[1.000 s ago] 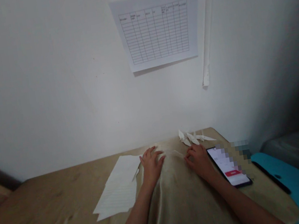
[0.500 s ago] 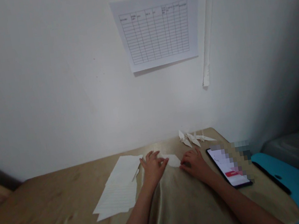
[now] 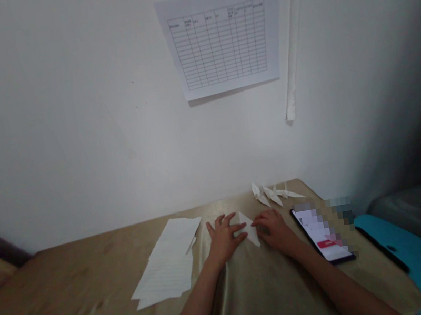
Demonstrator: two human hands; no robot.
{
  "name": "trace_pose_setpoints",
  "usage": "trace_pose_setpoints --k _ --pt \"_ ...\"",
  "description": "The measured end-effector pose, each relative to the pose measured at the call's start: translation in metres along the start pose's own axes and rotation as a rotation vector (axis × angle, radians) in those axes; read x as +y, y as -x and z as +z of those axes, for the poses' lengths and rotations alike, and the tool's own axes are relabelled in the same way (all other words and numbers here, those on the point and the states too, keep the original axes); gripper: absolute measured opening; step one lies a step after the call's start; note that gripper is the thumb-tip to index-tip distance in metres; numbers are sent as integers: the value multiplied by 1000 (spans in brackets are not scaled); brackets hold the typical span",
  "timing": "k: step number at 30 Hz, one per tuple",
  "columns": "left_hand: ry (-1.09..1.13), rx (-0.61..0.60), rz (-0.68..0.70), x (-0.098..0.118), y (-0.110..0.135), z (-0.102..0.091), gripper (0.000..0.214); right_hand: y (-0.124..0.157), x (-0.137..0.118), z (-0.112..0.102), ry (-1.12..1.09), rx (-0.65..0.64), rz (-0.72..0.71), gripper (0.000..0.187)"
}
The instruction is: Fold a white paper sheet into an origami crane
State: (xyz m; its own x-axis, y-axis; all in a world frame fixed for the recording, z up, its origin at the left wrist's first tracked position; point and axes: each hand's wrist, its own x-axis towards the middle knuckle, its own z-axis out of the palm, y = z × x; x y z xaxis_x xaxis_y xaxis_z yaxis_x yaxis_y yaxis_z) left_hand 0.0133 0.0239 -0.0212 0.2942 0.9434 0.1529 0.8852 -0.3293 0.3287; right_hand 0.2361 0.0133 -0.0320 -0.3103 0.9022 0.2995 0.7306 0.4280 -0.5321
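Your head-worn camera is looking forward and down over your two bare hands [image 3: 222,240] and the shiny, tan-covered table [image 3: 94,282], facing the nearby flat white wall [image 3: 69,121].

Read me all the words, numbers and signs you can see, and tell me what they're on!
No words or numbers can be read.
Wall sheet: small writing in the grid's top row, too blurred to read.
Phone: marks on the screen, too small to read, partly pixelated.
Turquoise object: one dark mark, too unclear to call a sign.
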Motion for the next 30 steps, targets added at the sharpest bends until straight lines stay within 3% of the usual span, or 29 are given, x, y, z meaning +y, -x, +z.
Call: trace_pose_setpoints --k 7,17,30 --pt "24 -23 2 2 -1 -2 33 1 0 1 66 -110 -12 53" --pt "122 52 -41 2 -3 -3 15 4 -8 -3 77 -128 4 50" --pt "154 58 -77 4 -4 -3 20 3 -11 -4 158 -188 14 47"
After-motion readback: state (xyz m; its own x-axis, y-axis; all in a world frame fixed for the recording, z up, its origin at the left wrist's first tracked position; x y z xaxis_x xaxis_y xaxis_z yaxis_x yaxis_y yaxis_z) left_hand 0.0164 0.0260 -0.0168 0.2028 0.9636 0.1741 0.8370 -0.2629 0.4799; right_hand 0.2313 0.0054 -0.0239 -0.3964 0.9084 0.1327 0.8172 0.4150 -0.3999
